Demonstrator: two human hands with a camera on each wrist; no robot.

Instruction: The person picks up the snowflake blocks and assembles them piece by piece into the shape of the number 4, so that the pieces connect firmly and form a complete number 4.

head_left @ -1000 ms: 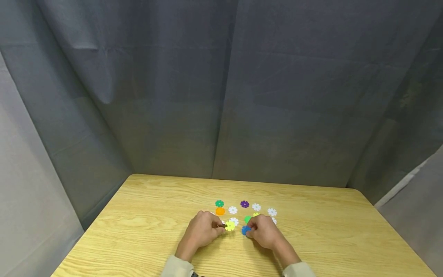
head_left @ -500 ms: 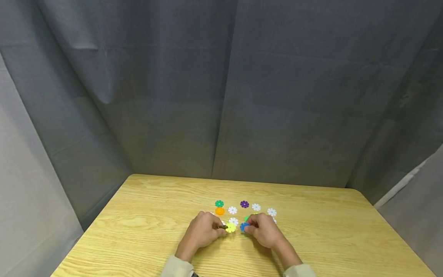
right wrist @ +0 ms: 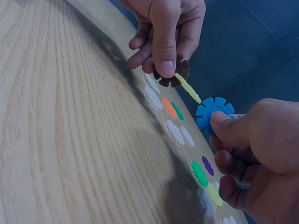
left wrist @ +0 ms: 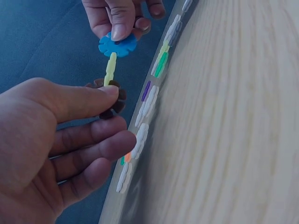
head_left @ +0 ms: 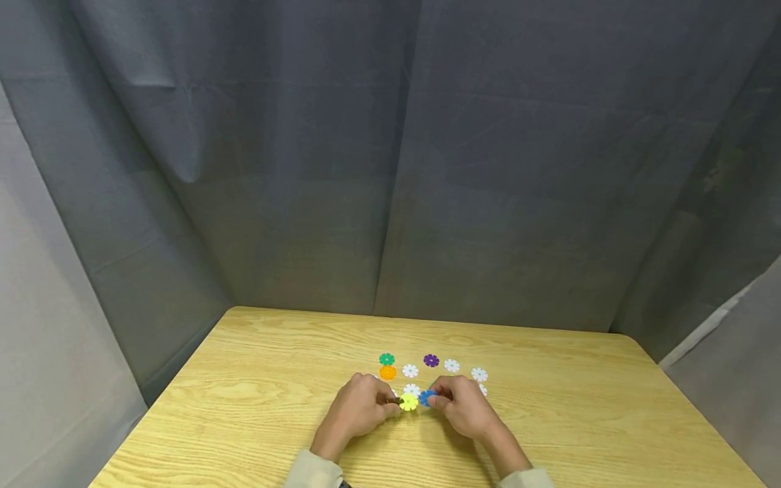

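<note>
Curtained-off setup, lab or studio type, can't tell which; dark grey cloth (head_left: 293, 169), creased and hanging in loose folds beyond left grip (head_left: 358, 407) and right grip (head_left: 465, 408), pale grey panel (head_left: 49, 305) off to the left of left grip, second pale panel (head_left: 732, 386) off to the right of right grip, wood-grain table (head_left: 256, 386) under both, its far edge close to the cloth

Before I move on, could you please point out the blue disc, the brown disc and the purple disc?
Blue disc (right wrist: 213, 105), right wrist view: uncovered part of its face.
Brown disc (right wrist: 183, 69), right wrist view: uncovered right side.
Purple disc (head_left: 431, 360), head view: its middle.
</note>
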